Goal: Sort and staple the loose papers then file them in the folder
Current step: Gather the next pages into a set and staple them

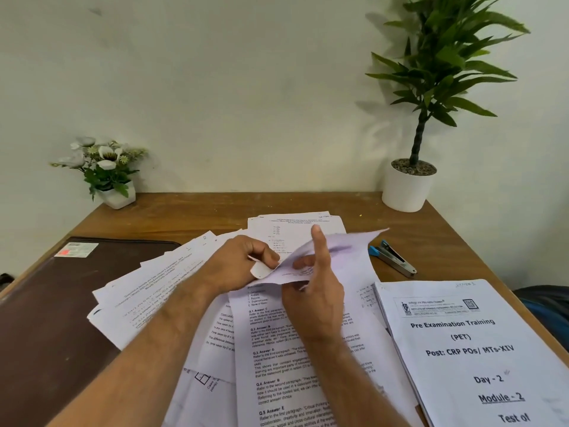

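White lifted sheet (320, 257) is pinched at its near corner by the left hand (243, 263), over the loose papers (277, 334) mid-table. Right hand (314, 291) grips its underside, index straight. Best to check the heading, then match a pile. Stapler (392, 257) sits toward the far right edge, folder (46, 318) along the left.

Both my forearms are bare right up to the frame's bottom edge, no sleeves in sight. My left hand (238, 265) and right hand (317, 298) wear nothing: no rings, watch or gloves.
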Tool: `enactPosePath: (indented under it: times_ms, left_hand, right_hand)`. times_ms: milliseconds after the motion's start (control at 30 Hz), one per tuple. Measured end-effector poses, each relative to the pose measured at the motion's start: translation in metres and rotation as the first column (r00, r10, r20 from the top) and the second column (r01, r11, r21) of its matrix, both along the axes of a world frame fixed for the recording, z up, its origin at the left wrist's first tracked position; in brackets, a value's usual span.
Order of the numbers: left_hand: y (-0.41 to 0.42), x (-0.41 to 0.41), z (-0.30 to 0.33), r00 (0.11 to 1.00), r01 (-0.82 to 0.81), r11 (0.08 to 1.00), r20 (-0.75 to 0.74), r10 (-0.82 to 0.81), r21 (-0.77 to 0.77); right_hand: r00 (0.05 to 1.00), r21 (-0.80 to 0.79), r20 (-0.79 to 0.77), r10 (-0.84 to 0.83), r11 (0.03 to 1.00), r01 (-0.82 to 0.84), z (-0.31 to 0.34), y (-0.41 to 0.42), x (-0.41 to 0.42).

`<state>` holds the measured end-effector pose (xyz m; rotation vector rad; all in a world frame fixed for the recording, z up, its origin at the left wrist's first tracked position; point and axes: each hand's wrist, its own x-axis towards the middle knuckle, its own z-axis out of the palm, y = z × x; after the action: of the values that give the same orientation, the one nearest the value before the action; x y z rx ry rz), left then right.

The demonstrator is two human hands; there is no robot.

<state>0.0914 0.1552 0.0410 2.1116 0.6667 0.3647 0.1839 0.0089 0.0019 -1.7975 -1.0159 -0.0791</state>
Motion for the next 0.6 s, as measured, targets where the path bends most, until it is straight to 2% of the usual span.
enactPosePath:
  times_ms: [100, 200, 300, 367, 600]
  left_hand:
    - [-0.001, -0.003, 0.011, 0.995, 0.056, 0.998, -0.079, -0.055, 0.013]
    - [0.005, -0.003, 0.025, 0.984, 0.053, 0.994, -0.165, -0.069, -0.098]
    - [0.003, 0.000, 0.035, 0.974, 0.017, 0.982, -0.217, -0.058, -0.186]
    - [0.002, 0.007, 0.041, 0.961, 0.064, 0.979, -0.254, -0.113, -0.194]
    - [-0.002, 0.029, 0.038, 0.911, 0.129, 0.988, -0.384, -0.153, -0.089]
  right_hand:
    - [0.999, 0.005, 0.034, -0.003, 1.000, 0.003, -0.001, 0.002, 0.001]
    - [0.999, 0.005, 0.003, -0.037, 0.999, 0.037, -0.006, 0.004, 0.001]
    - [0.994, -0.007, -0.102, -0.045, 0.999, 0.045, -0.004, 0.003, 0.001]
    - [0.989, 0.002, -0.142, -0.031, 1.000, 0.031, -0.002, 0.002, 0.000]
    - [0.992, 0.032, 0.118, -0.045, 0.999, 0.041, -0.007, 0.007, -0.002]
